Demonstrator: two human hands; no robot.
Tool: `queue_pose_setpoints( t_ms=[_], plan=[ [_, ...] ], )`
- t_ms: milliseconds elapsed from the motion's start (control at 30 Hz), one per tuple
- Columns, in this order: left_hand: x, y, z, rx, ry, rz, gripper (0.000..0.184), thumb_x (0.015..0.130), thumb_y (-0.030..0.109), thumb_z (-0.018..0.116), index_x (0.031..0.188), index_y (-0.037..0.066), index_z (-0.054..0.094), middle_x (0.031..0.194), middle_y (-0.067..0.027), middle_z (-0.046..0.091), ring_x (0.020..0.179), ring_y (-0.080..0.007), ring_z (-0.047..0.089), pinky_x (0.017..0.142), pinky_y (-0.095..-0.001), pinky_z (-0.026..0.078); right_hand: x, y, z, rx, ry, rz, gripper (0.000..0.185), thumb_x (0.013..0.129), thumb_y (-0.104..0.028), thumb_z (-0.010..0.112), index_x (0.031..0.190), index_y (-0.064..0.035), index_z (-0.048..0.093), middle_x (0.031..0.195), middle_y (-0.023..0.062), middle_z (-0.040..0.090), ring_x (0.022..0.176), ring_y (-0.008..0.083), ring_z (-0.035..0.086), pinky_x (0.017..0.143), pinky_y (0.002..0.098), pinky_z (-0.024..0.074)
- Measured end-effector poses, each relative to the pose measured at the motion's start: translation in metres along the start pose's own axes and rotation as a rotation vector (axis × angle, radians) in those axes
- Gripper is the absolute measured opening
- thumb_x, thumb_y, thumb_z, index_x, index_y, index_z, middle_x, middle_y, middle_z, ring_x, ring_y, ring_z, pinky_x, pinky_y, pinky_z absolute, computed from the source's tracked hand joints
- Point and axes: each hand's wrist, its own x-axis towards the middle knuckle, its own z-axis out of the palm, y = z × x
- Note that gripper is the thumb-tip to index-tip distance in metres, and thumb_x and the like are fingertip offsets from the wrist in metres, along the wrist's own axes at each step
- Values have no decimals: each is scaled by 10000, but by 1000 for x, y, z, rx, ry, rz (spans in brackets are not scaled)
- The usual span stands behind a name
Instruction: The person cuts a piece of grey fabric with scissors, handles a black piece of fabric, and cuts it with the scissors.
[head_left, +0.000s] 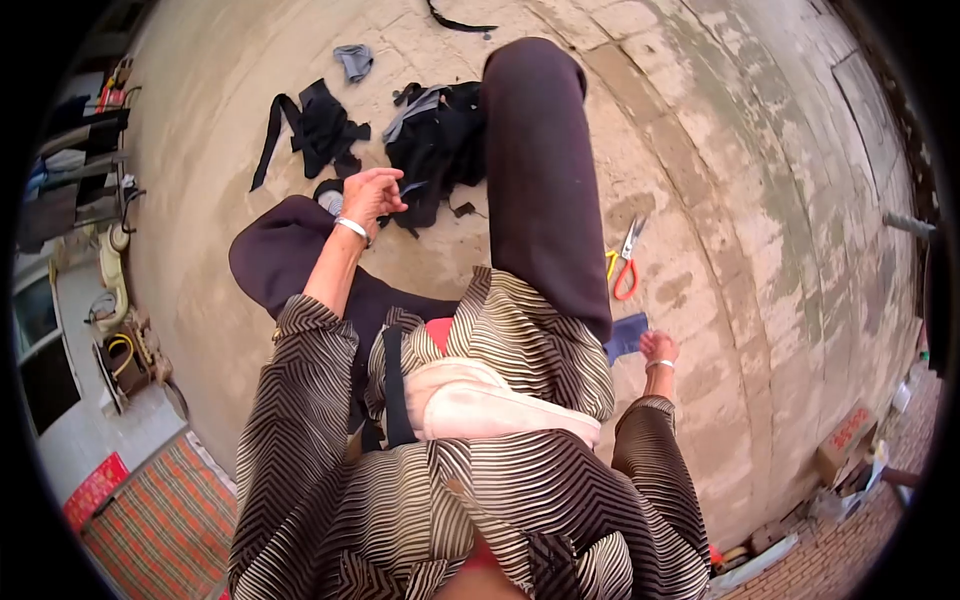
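My left hand [372,198] is raised over my bent left knee, its fingers curled together; whatever they hold, if anything, is too small to make out. Low at my right side, my right hand [659,347] has its fingers bent in beside a dark blue cloth piece [627,337], and its grip is unclear. Scissors [626,262] with red and yellow handles lie on the ground near my right knee. Black cloth scraps [322,128] and a larger black cloth heap [440,150] lie beyond my left hand. Pale pink cloth [490,402] rests on my lap.
A small grey cloth [354,62] and a black strip [460,20] lie farther off on the concrete. At the left are a rack of clothes [75,170] and a striped mat [160,520]. A cardboard box [845,445] stands at the lower right.
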Motion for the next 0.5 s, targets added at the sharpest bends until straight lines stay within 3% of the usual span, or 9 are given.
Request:
queue_pose_setpoints(
  t_ms=[133,233,400,500],
  plan=[
    [26,-31,-24,-66,45,-47,204,842,70,551,981,-56,628,656,-60,581,504,-145,578,524,-331,578,-43,-128,60,-20,-226,-497,238,883,-54,537,1099,40,566,933,168,683,778,252,690,668,329,561],
    [40,-55,-22,-101,89,-80,167,838,81,563,923,-39,642,658,-71,586,489,-148,572,497,-330,574,-131,-226,118,-85,-339,-851,241,913,-84,551,1098,66,585,958,165,669,868,231,668,785,328,549],
    [63,-73,2,-70,78,-93,155,861,128,592,884,-7,665,667,-70,621,485,-136,580,459,-287,528,-287,-307,238,-282,-479,-1292,240,922,-132,603,1083,47,612,978,110,671,911,165,642,828,295,501],
    [82,-75,18,47,61,-74,216,843,122,595,987,-27,656,768,-90,659,578,-140,620,514,-276,541,-325,-317,291,-688,-268,-1726,205,882,-117,622,1043,10,609,966,124,633,907,236,629,827,320,479]
  ],
)
